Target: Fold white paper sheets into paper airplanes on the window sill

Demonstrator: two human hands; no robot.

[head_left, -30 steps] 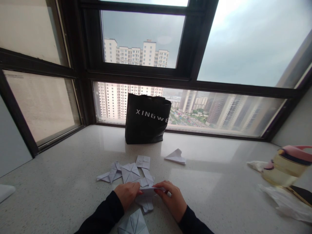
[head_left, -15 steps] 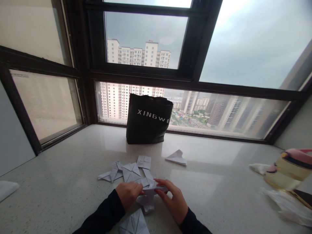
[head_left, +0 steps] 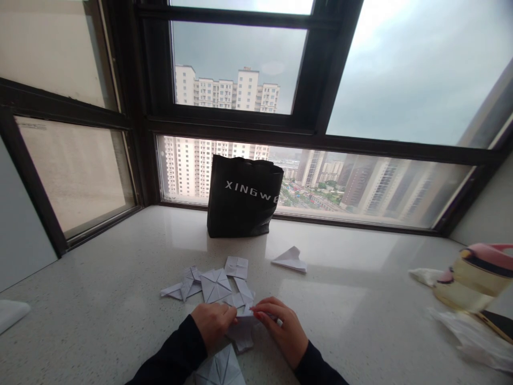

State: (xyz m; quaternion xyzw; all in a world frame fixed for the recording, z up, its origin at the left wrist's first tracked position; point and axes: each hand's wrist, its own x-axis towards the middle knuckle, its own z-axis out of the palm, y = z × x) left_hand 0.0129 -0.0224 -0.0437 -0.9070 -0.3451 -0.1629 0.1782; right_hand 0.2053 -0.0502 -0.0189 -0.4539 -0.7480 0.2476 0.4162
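Note:
My left hand (head_left: pixel 215 324) and my right hand (head_left: pixel 281 327) each pinch one side of a small piece of folded white paper (head_left: pixel 245 319). Fingers hide much of it. Just beyond lie several folded paper shapes, among them a creased square (head_left: pixel 216 285), a smaller square (head_left: pixel 236 267) and a pointed fold (head_left: pixel 188 284) on the left. Below my hands another paper piece (head_left: pixel 241 339) rests partly covered. A larger creased paper square (head_left: pixel 222 369) is cut off by the bottom edge of the view.
A black bag (head_left: pixel 245 198) stands by the window on the speckled white ledge (head_left: pixel 100 299). A paper plane (head_left: pixel 292 260) lies right of the bag. At the far right are a pink-lidded bottle (head_left: pixel 468 280), a clear plastic wrapper (head_left: pixel 473 338) and a dark phone-like object (head_left: pixel 499 325).
My right fingers have shifted slightly left along the held paper, and its right end shows less. Both hands still grip it; the other papers lie as before.

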